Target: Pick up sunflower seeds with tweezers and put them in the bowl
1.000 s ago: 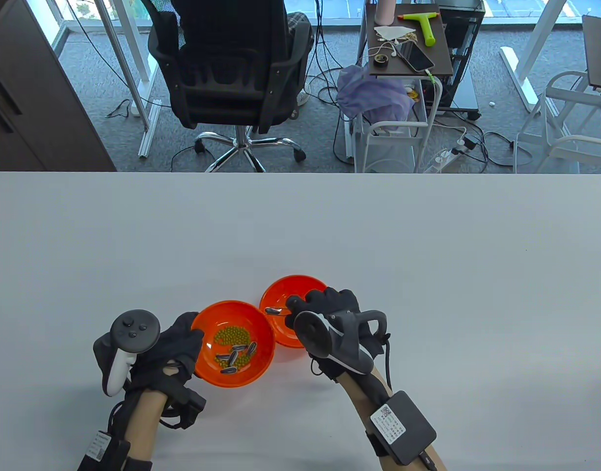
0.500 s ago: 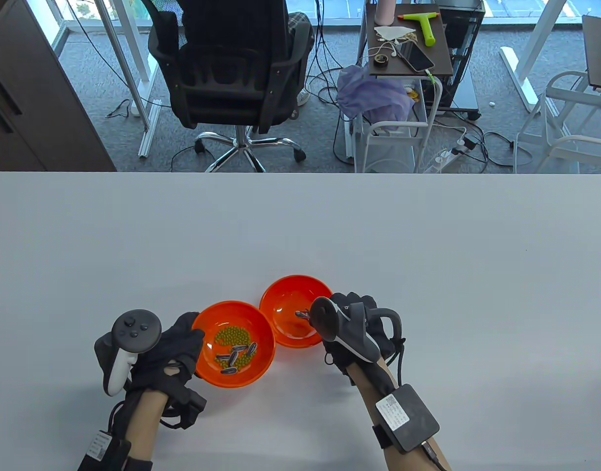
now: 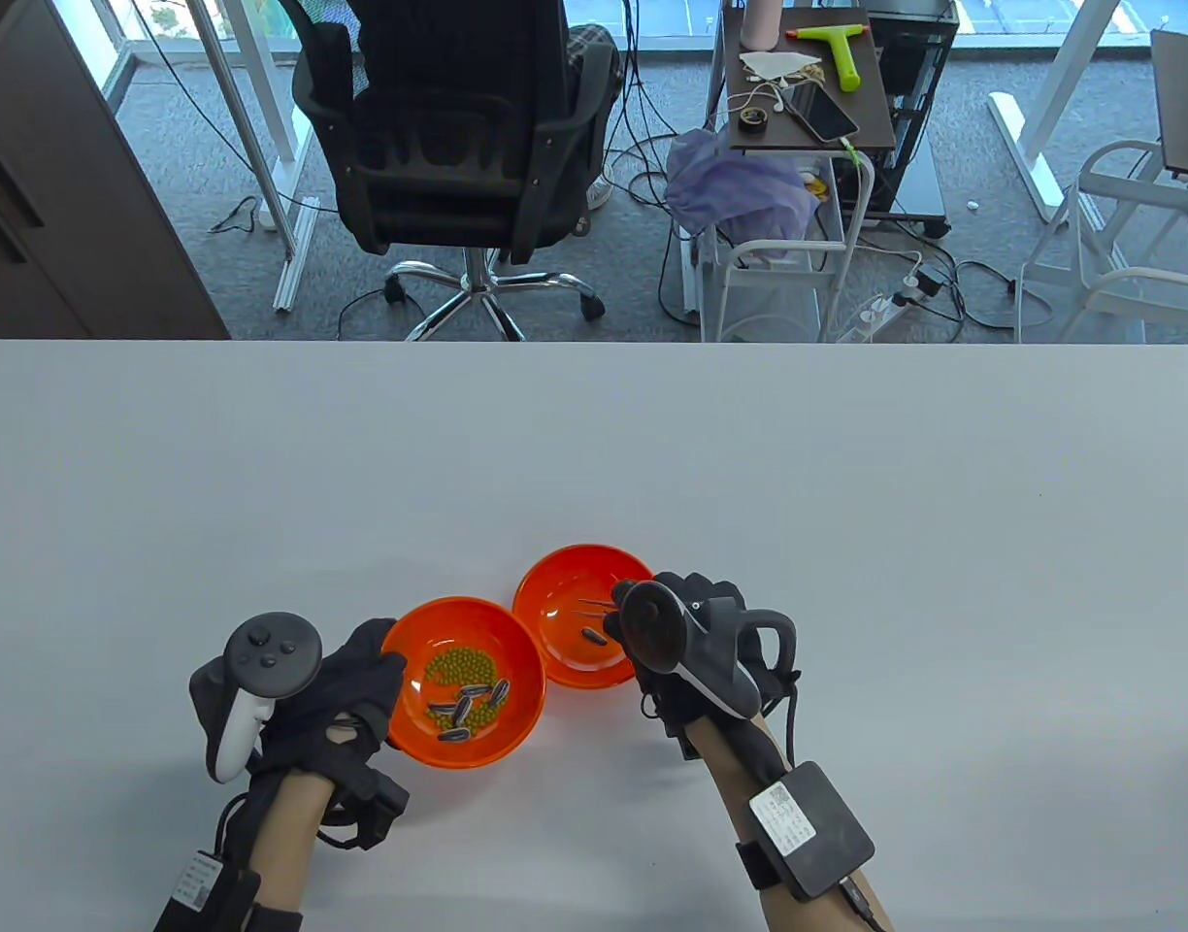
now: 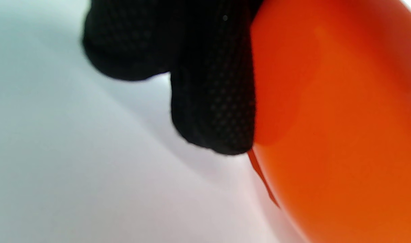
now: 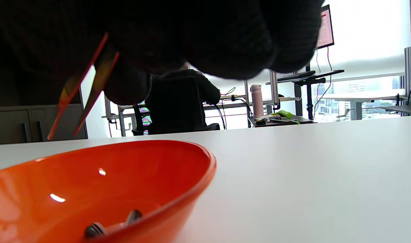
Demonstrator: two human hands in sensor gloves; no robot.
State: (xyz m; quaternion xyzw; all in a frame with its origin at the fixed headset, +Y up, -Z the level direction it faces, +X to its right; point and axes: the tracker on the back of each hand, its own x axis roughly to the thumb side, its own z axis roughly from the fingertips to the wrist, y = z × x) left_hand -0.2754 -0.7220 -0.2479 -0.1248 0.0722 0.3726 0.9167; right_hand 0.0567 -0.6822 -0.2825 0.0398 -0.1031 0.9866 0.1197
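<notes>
Two orange bowls stand side by side. The left bowl holds green beans and several sunflower seeds. My left hand grips its left rim; in the left wrist view the fingers press on the bowl's outer wall. My right hand holds thin tweezers over the right bowl. The tweezers have their tips slightly apart and empty. One seed lies in the right bowl, and the right wrist view shows dark seeds at its bottom.
The white table runs far back and to both sides of the bowls. Beyond its far edge stand an office chair and a small cart with clutter.
My right hand moved right and carried a seed in the tweezers across the right bowl. The seed now lies loose in that bowl. The left hand has not moved.
</notes>
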